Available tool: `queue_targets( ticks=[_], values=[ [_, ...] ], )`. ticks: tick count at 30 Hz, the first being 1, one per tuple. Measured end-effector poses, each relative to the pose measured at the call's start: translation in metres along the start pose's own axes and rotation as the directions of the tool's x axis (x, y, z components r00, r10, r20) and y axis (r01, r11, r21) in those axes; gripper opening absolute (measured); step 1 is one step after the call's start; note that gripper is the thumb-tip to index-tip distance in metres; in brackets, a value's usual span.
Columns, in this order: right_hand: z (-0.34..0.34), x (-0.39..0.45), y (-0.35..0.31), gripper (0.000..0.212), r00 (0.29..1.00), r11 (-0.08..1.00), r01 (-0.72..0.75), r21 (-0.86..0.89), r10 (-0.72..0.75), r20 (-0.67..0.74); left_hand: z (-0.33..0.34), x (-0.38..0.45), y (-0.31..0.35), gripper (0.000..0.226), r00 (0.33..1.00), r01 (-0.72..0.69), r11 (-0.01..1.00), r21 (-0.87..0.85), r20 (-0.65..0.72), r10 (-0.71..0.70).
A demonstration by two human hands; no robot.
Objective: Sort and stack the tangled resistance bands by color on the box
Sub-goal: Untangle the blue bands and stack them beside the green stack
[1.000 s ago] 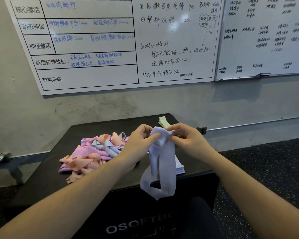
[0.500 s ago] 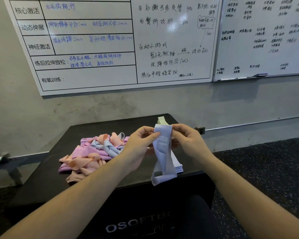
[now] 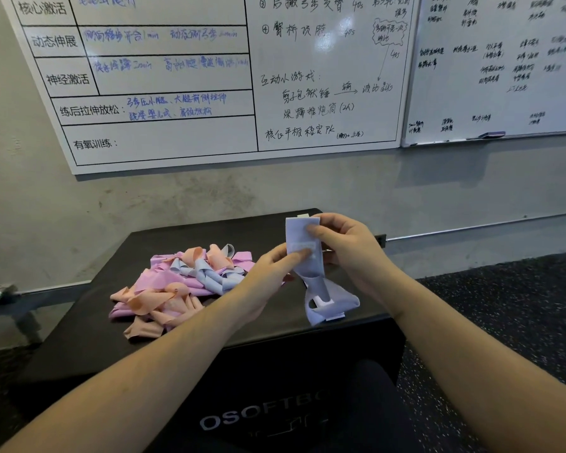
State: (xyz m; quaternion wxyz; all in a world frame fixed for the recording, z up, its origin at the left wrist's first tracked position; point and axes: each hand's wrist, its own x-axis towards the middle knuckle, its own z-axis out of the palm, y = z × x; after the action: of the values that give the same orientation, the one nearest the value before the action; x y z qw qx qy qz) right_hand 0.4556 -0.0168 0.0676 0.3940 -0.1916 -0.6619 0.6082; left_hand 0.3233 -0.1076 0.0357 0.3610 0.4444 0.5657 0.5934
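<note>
A pale blue band (image 3: pixel 303 246) is pinched upright by the left hand (image 3: pixel 268 276) and right hand (image 3: pixel 347 246), above the blue stack (image 3: pixel 335 317) at the box's (image 3: pixel 177 237) right edge.

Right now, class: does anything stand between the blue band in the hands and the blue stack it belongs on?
Nothing visible does. Both hands hold the blue band directly above the blue stack on the box.

Tangled band pile (image 3: pixel 180 282) blocks box (image 3: pixel 89 328) left-centre; front-left edge open.
</note>
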Motion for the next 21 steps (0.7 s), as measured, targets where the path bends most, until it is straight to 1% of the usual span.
queue_targets(
  ticks=[2, 5, 6, 8, 9, 10, 11, 12, 15, 17, 19, 21],
  values=[
    [-0.001, 0.000, -0.001, 0.011, 1.000, 1.000, 0.002, -0.007, -0.002, -0.002, 0.001, -0.002, -0.004, 0.014, 1.000, -0.021, 1.000, -0.003, 0.017, 0.021],
    [-0.003, -0.001, 0.003, 0.013, 1.000, 1.000, 0.019, 0.005, -0.018, -0.024, 0.006, -0.004, -0.005, 0.012, 0.998, -0.052, 0.997, 0.057, -0.028, 0.053],
    [-0.003, -0.001, 0.006, 0.012, 0.998, 0.999, 0.034, -0.004, -0.034, -0.061, 0.008, -0.005, -0.006, 0.012, 0.997, -0.055, 0.997, 0.060, -0.051, 0.058],
    [-0.006, -0.003, 0.012, 0.014, 0.978, 0.998, 0.059, -0.036, -0.065, -0.198, 0.010, -0.005, -0.007, 0.013, 0.992, -0.061, 0.997, 0.040, -0.104, 0.065],
    [-0.010, -0.005, 0.015, 0.019, 0.962, 0.998, 0.067, -0.017, -0.069, -0.264, 0.010, -0.004, -0.007, 0.013, 0.989, -0.064, 0.997, 0.033, -0.131, 0.068],
    [-0.014, -0.008, 0.019, 0.024, 0.952, 0.997, 0.070, 0.029, -0.058, -0.300, 0.010, -0.004, -0.007, 0.013, 0.985, -0.067, 0.997, 0.026, -0.155, 0.071],
    [-0.018, -0.013, 0.023, 0.026, 0.952, 0.996, 0.064, 0.069, -0.040, -0.304, 0.010, -0.004, -0.007, 0.014, 0.982, -0.074, 0.997, 0.014, -0.175, 0.075],
    [-0.021, -0.017, 0.028, 0.027, 0.959, 0.997, 0.041, 0.068, -0.020, -0.283, 0.011, -0.004, -0.006, 0.014, 0.979, -0.081, 0.997, 0.004, -0.189, 0.080],
    [-0.021, -0.033, 0.046, 0.034, 0.987, 0.996, -0.030, -0.081, 0.017, -0.159, 0.013, -0.002, -0.005, 0.015, 0.970, -0.071, 0.997, 0.005, -0.232, 0.070],
    [-0.020, -0.039, 0.057, 0.038, 0.995, 0.970, -0.073, -0.234, 0.054, -0.089, 0.019, -0.002, -0.004, 0.012, 0.970, -0.045, 0.997, -0.059, -0.243, 0.029],
    [-0.020, -0.041, 0.063, 0.034, 0.994, 0.928, -0.098, -0.360, 0.073, -0.082, 0.023, 0.000, -0.004, 0.012, 0.966, -0.033, 0.998, -0.062, -0.258, 0.016],
    [-0.018, -0.044, 0.064, 0.027, 0.992, 0.918, -0.090, -0.387, 0.049, -0.114, 0.026, 0.001, -0.007, 0.013, 0.963, -0.034, 0.999, -0.037, -0.267, 0.023]
  ],
)
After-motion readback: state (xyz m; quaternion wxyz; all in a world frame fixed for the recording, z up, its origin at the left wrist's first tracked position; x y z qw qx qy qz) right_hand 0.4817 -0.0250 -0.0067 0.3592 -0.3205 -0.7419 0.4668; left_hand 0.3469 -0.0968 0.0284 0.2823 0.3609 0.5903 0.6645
